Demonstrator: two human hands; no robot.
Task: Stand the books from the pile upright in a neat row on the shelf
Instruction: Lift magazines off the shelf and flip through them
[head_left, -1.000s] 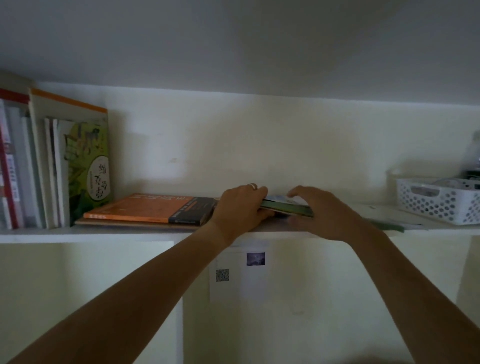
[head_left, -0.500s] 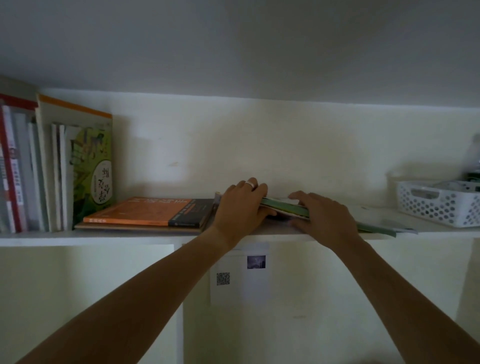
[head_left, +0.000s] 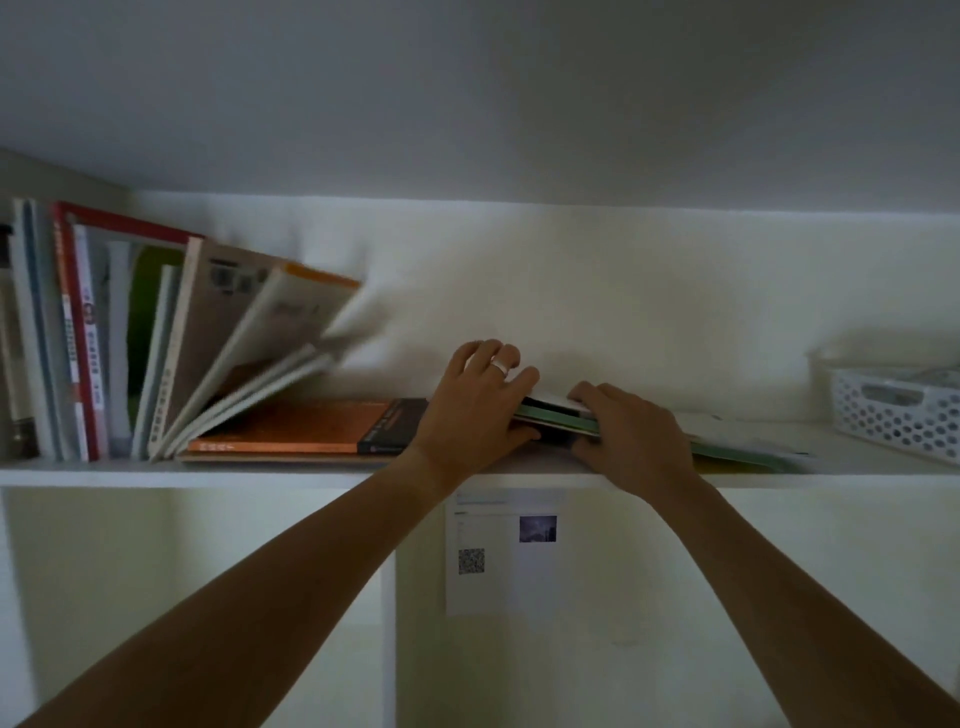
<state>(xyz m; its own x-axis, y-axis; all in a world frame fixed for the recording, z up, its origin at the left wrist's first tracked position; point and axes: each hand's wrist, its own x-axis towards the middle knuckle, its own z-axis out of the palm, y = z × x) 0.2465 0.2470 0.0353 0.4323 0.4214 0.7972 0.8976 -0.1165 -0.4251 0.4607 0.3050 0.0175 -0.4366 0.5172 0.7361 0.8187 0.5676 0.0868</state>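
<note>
Two hands meet on the thin green book (head_left: 558, 418): my left hand (head_left: 475, 402) and right hand (head_left: 631, 434) both grip it, flat on the shelf (head_left: 208, 475), so I should lift evenly, clear of the leaning books (head_left: 249, 353) beyond my left.

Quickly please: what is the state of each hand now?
Left hand: grips the end of the green book.
Right hand: grips the same book.

We see a white shelf (head_left: 260, 475): flat orange book (head_left: 291, 428) mid-shelf, leaning books (head_left: 171, 338) left of it, green booklets (head_left: 737, 452) and white basket (head_left: 898, 415) right.
</note>
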